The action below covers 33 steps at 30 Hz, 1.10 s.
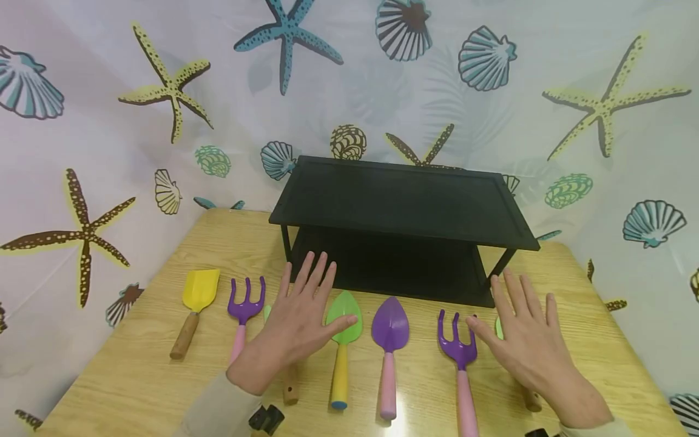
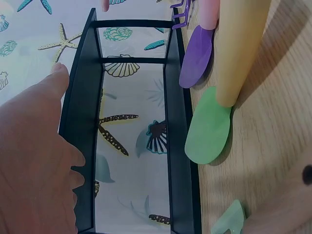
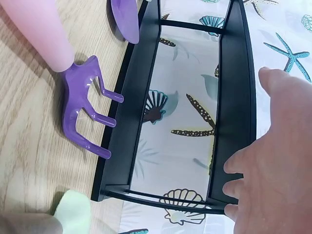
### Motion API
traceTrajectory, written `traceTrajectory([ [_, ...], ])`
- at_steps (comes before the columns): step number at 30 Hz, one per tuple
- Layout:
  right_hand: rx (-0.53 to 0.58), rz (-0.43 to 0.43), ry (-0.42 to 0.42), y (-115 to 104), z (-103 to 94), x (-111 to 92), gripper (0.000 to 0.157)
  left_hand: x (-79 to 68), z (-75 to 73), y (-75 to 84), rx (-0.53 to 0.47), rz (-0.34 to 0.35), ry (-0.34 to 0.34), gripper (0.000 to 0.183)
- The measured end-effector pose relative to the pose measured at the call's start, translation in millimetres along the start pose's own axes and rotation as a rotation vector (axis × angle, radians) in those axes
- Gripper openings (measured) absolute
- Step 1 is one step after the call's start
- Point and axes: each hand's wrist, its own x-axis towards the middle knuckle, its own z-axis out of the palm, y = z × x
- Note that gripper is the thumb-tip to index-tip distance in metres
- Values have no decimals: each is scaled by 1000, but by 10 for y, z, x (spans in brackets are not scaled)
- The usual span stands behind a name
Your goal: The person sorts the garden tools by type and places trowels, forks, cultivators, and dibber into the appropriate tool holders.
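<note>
My left hand [image 1: 299,321], fingers spread and palm down, is held over a wooden-handled tool [image 1: 290,388] that it mostly hides. It overlaps the blade of a green trowel [image 1: 340,364] with a yellow handle. Likewise spread, my right hand [image 1: 526,340] covers most of another wooden-handled tool [image 1: 531,399], whose pale green blade [image 3: 74,214] shows in the right wrist view. Its thumb reaches toward a purple hand fork [image 1: 457,349] with a pink handle. Between the hands lies a purple trowel [image 1: 390,328], also pink-handled. Neither hand holds anything.
Behind the tools stands a black two-tier shelf [image 1: 404,197] on the wooden table [image 1: 142,370]. At the left lie a yellow shovel [image 1: 200,290] and a second purple hand fork [image 1: 246,308]. A white cloth [image 1: 338,79] printed with starfish and shells surrounds the table.
</note>
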Motion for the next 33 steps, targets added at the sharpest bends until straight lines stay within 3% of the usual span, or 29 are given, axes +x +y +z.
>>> traceTrajectory([
  [16, 9, 39, -31, 120, 52, -70, 88, 89, -136, -115, 47, 9, 65, 98],
  [24, 43, 88, -96, 206, 111, -164, 89, 176, -297, -225, 60, 40, 143, 96],
  [33, 31, 119, -70, 419, 208, -321, 87, 344, -461, -369, 56, 27, 144, 97],
])
